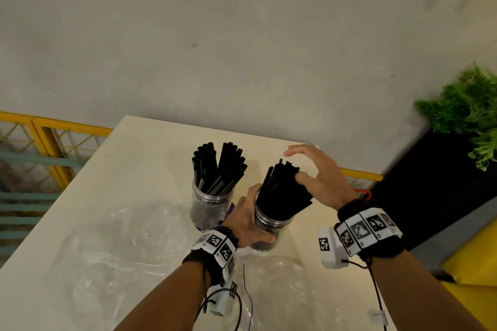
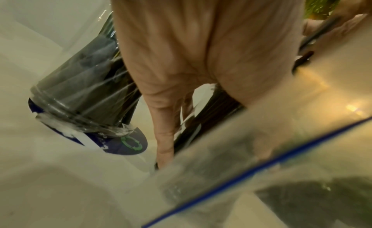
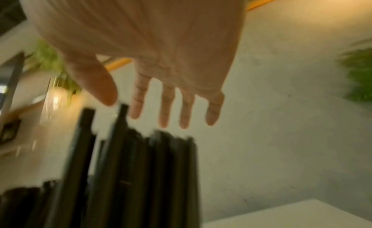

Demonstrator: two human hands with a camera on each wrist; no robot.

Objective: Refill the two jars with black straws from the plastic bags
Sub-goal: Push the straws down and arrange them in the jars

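Head view is showing the left hand (image 1: 248,219) gripping the clear plastic jar (image 1: 270,226), packed with black straws (image 1: 282,191) leaning toward the right hand (image 1: 320,174), whose spread, relaxed fingers (image 3: 167,104) are hovering just above the tips, thumb seemingly touching them.

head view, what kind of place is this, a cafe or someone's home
Likely a cafe or shop terrace, not certain: a cream table against a bare wall, a yellow railing behind it, a potted plant, and jars of black straws.
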